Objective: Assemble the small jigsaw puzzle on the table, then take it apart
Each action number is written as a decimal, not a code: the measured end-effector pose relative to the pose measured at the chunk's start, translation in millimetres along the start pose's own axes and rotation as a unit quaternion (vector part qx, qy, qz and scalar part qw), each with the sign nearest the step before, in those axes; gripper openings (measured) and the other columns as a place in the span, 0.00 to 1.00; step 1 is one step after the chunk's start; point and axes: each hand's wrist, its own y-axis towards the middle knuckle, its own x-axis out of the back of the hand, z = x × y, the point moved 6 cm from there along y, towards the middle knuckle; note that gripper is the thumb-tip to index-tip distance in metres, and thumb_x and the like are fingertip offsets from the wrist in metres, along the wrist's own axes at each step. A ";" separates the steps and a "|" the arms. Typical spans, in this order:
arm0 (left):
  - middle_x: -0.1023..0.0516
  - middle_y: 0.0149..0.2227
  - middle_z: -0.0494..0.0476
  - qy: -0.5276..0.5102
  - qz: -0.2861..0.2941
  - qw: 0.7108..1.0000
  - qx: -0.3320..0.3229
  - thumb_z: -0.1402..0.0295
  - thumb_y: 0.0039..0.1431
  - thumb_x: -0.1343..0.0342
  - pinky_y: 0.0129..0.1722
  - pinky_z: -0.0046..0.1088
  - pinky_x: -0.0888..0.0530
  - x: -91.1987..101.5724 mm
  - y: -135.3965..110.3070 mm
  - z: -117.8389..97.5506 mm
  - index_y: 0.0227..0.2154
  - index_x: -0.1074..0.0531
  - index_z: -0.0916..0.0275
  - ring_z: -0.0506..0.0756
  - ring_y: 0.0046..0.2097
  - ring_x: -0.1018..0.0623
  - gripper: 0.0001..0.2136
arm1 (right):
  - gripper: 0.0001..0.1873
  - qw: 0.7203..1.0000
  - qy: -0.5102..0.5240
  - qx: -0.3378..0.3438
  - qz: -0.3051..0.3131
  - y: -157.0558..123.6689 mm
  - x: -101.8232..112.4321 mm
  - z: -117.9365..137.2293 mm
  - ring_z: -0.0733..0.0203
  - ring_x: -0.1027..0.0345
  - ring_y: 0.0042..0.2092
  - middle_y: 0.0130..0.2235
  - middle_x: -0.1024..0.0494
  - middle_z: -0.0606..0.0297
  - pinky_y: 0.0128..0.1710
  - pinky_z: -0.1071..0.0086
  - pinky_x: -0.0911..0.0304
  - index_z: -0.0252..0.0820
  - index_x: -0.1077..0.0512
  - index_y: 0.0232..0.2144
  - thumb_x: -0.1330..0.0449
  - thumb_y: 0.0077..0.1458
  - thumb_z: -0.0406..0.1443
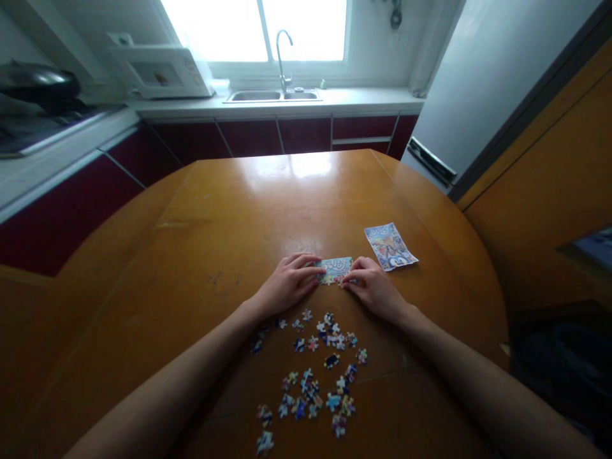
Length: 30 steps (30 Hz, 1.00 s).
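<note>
Loose jigsaw pieces (315, 376): several dozen, small and many-coloured, scattered face-up and face-down on the near part of the table between the two bare forearms. One cluster lies close to the lower edge of the view and a second nearer the wrists.

Table (215, 223): rounded top, glossy orange-brown wood, with window light reflected at its far edge.

Assembled jigsaw section (335, 269): short horizontal strip, pale blue with coloured print, lying flat on the table beyond the loose pieces and directly between the two hands.

Left hand (287, 284): palm down, fingers stretched out and flat. The fingertips rest on the left end of the assembled section and nothing is clasped in them.

Right hand (373, 288): palm down, fingers drawn together, tips meeting the lower right edge of the assembled section. Whether a single piece is pinched between them cannot be told, as the spot is too small and partly covered.

Picture card (391, 246): rectangular colour print, lying flat and slightly askew. It sits just beyond and to the right of the right hand, apart from the assembled section.

Background fittings:
- Worktop with dark red cabinet fronts runs along the far wall and the left side.
- Steel sink (272, 95) with a curved tap (282, 54) sits under a bright window.
- White microwave (162, 70) stands left of the sink.
- Dark pan (38, 83) sits on the hob at far left.
- Pale refrigerator (478, 76) stands at right, beside orange wooden panelling.
</note>
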 end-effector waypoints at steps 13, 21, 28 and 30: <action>0.27 0.57 0.54 0.002 -0.001 1.000 0.001 0.66 0.67 0.45 0.59 0.49 0.33 -0.6 -0.9 1.5 0.51 0.25 0.49 0.60 0.59 0.31 0.12 | 0.05 1.000 -0.015 0.020 0.006 -1.5 0.2 1.1 0.56 0.34 0.42 0.37 0.26 0.62 0.42 0.64 0.35 0.44 0.22 0.29 0.36 0.58 0.32; 0.26 0.57 0.55 0.003 -0.005 1.000 0.002 0.66 0.67 0.45 0.59 0.49 0.33 1.4 -0.1 -1.0 0.50 0.24 0.50 0.60 0.59 0.31 0.12 | 0.06 0.998 -0.050 0.027 0.012 -1.8 -1.0 3.3 0.56 0.35 0.42 0.36 0.25 0.61 0.44 0.63 0.35 0.43 0.24 0.29 0.37 0.59 0.32; 0.27 0.57 0.54 -0.001 -0.002 1.000 -0.001 0.67 0.66 0.45 0.59 0.50 0.33 -0.4 -1.0 0.7 0.52 0.25 0.48 0.60 0.59 0.31 0.13 | 0.06 0.999 -0.053 0.012 0.007 -2.4 -2.1 5.2 0.55 0.34 0.42 0.36 0.25 0.61 0.44 0.62 0.35 0.43 0.24 0.29 0.37 0.59 0.33; 0.27 0.57 0.54 -0.004 -0.002 1.000 0.000 0.67 0.66 0.45 0.59 0.49 0.32 -0.5 -0.8 0.9 0.51 0.25 0.48 0.60 0.59 0.31 0.13 | 0.05 1.000 -0.029 0.010 0.007 -2.2 0.3 4.8 0.55 0.34 0.43 0.36 0.25 0.61 0.44 0.62 0.35 0.43 0.23 0.30 0.37 0.59 0.33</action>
